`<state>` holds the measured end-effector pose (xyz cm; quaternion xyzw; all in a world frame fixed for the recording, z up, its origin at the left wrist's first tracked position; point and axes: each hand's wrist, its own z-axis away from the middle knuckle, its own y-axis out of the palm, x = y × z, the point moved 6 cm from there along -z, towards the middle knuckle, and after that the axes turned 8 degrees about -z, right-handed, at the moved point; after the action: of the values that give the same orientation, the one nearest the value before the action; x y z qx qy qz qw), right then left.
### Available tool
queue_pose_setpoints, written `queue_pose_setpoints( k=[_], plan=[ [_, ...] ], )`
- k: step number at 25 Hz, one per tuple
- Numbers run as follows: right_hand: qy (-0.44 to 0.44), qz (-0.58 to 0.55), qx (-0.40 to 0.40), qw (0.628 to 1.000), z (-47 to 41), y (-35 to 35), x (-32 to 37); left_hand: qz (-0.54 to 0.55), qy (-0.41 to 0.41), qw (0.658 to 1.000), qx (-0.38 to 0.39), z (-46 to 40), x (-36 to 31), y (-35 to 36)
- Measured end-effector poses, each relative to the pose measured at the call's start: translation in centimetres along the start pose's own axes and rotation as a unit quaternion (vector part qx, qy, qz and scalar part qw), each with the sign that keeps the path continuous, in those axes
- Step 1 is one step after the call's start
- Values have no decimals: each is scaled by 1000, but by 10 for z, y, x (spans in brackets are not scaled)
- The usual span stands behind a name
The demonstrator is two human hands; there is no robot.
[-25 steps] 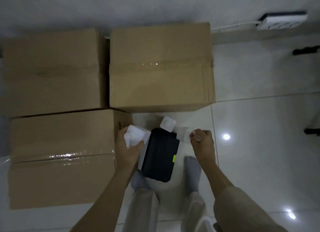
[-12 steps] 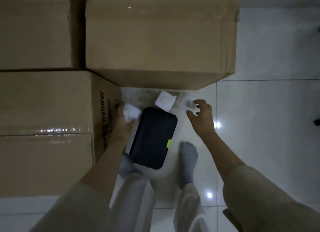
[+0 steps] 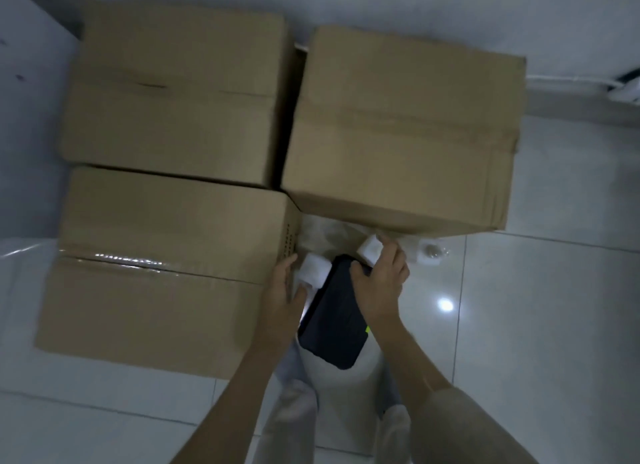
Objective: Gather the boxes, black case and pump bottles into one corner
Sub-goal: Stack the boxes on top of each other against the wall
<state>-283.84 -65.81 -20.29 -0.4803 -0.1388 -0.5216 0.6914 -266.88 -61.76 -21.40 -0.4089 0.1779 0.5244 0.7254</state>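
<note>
Three cardboard boxes stand together by the wall: back left (image 3: 173, 93), back right (image 3: 401, 127) and front left (image 3: 156, 266). The black case (image 3: 332, 328) lies on the floor in the nook between them. Three white pump bottles stand around its far end: left (image 3: 313, 269), middle (image 3: 369, 249) and right (image 3: 427, 254). My left hand (image 3: 280, 290) wraps around the left bottle, beside the front left box. My right hand (image 3: 381, 283) lies over the case's far right corner with the fingers curled over its edge, touching the middle bottle.
The floor is glossy white tile (image 3: 536, 325) with light reflections. My legs in light trousers (image 3: 294, 411) stand on either side of the case. A white power strip (image 3: 627, 89) lies by the wall at the far right. A pale wall rises on the left.
My right hand has left the right bottle and moved left onto the case's far end. The left hand stays at the left bottle. The camera has pulled back and up.
</note>
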Motion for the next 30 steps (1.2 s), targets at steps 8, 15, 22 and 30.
queue_pose_setpoints(
  k=[8,15,22,30],
  plan=[
    [19,-83,238,968,37,93,61,-105,32,941,-320,-11,11,-171],
    [89,-70,226,968,61,141,39,-236,-251,903,-258,-30,118,-279],
    [105,-85,212,968,68,147,38,-230,-265,898,-263,-29,142,-306],
    [73,-113,223,966,99,111,83,-227,-224,878,-356,42,85,-332]
  ],
)
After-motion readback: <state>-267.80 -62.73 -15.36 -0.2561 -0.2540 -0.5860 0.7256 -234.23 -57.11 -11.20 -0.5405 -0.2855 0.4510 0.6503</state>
